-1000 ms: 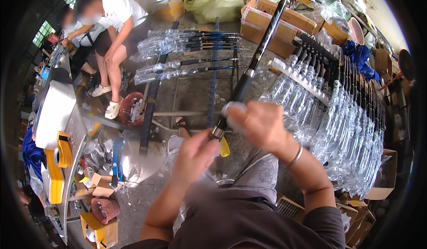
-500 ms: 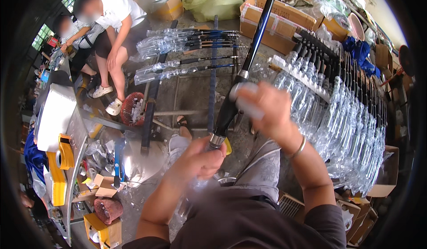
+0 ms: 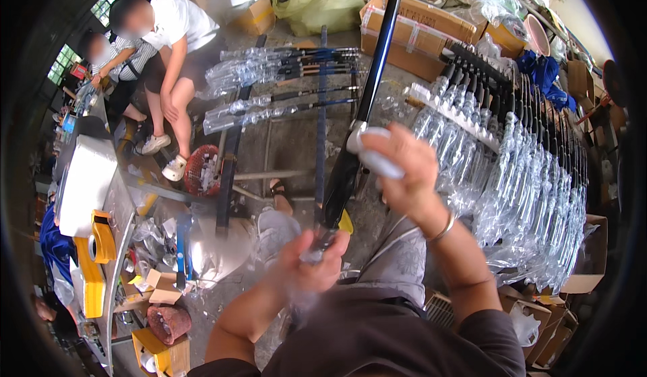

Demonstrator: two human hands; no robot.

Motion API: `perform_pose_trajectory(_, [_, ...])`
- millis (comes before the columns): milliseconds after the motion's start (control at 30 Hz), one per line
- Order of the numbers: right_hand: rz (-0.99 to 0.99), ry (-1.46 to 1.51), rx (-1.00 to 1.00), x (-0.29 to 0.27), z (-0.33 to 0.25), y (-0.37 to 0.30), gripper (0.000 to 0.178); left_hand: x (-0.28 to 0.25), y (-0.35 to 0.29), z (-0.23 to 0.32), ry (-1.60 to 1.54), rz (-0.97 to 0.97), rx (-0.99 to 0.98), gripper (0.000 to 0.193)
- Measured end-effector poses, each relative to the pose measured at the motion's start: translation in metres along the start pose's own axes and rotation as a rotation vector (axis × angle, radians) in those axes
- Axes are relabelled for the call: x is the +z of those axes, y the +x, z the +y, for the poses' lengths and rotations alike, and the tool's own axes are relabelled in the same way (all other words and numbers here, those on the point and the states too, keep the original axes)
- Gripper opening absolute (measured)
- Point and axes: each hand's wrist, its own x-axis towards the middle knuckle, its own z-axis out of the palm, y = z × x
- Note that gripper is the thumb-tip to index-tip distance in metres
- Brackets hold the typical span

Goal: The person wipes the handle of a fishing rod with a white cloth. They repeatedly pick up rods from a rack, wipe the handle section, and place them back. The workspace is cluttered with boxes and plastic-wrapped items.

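A black and blue fishing rod (image 3: 380, 67) slants up and away in front of me. My left hand (image 3: 315, 261) is closed round its butt end, where clear plastic shows at the fingers. Higher up, just above the black grip (image 3: 342, 185), my right hand (image 3: 412, 171) holds a white roll (image 3: 381, 153) that looks like tape. The roll's near side meets the rod, with a white band across the shaft there. Blur hides part of the right fingers.
Plastic-wrapped rods (image 3: 532, 181) lean on a rack at right; more rods (image 3: 283, 64) lie across dark bars ahead. Two people sit at far left, one in a white shirt (image 3: 185, 21). A bench with yellow tape rolls (image 3: 102, 239) stands left, near a red basket (image 3: 202, 169).
The rod has tipped slightly to the left and toward upright. Clear plastic now covers the metal-coloured collar by my left hand. The white roll stays at the rod, turned a little.
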Motion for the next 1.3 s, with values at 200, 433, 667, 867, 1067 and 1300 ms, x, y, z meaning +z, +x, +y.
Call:
perform_pose_trajectory(200, [0.012, 0.246, 0.195, 0.006, -0.001, -0.012, 0.029, -0.002, -0.007, -0.013, 0.086, 0.127, 0.01, 0.058])
perform_pose_trajectory(433, [0.158, 0.302, 0.136, 0.02, -0.004, -0.019, 0.02, -0.006, 0.006, -0.006, 0.09, 0.026, 0.017, 0.059])
perform_pose_trajectory(667, [0.093, 0.185, 0.079, 0.016, -0.002, -0.014, 0.029, 0.005, -0.001, -0.009, 0.186, 0.161, 0.063, 0.058])
perform_pose_trajectory(867, [-0.18, 0.071, -0.042, 0.012, -0.017, -0.024, 0.027, -0.002, 0.001, 0.016, 0.068, 0.045, -0.001, 0.05])
perform_pose_trajectory(1067, [-0.287, -0.067, -0.097, 0.006, -0.024, -0.022, 0.03, 0.008, 0.001, 0.024, 0.287, 0.258, 0.047, 0.042])
perform_pose_trajectory(1300, [-0.31, -0.267, -0.135, 0.006, -0.027, -0.024, 0.032, 0.037, 0.006, 0.017, 0.689, 0.629, 0.126, 0.03])
